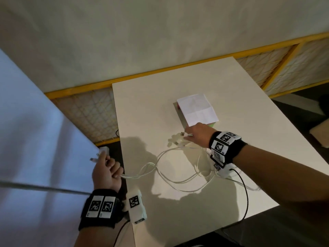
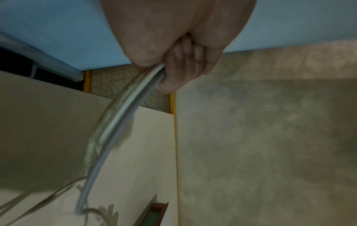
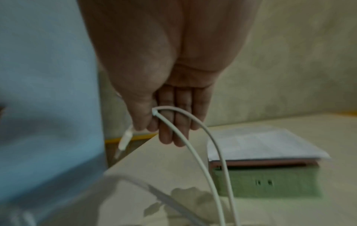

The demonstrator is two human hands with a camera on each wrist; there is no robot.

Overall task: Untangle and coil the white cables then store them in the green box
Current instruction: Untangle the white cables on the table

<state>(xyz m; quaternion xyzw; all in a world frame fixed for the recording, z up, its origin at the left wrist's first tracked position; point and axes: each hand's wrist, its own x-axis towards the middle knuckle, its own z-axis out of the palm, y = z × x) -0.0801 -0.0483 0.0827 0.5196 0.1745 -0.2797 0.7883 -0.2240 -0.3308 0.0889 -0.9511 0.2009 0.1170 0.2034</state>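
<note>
Several white cables (image 1: 178, 177) lie in tangled loops on the white table (image 1: 187, 220). My left hand (image 1: 106, 168) is off the table's left edge and grips a bundle of these cables (image 2: 135, 100) in curled fingers (image 2: 185, 64); connector ends (image 1: 93, 159) stick out past the thumb. My right hand (image 1: 194, 135) is just in front of the green box (image 3: 270, 182) and pinches a cable (image 3: 195, 126) between thumb and fingers (image 3: 168, 131). That cable's plug (image 3: 125, 140) hangs beside the thumb. A white sheet of paper (image 1: 196, 108) covers the box top.
A yellow-framed mesh fence (image 1: 85, 111) runs behind the table below a pale wall. A bluish panel (image 1: 35, 122) stands at the left. A black wire (image 1: 246, 193) from my right wrist device trails over the table's near right edge.
</note>
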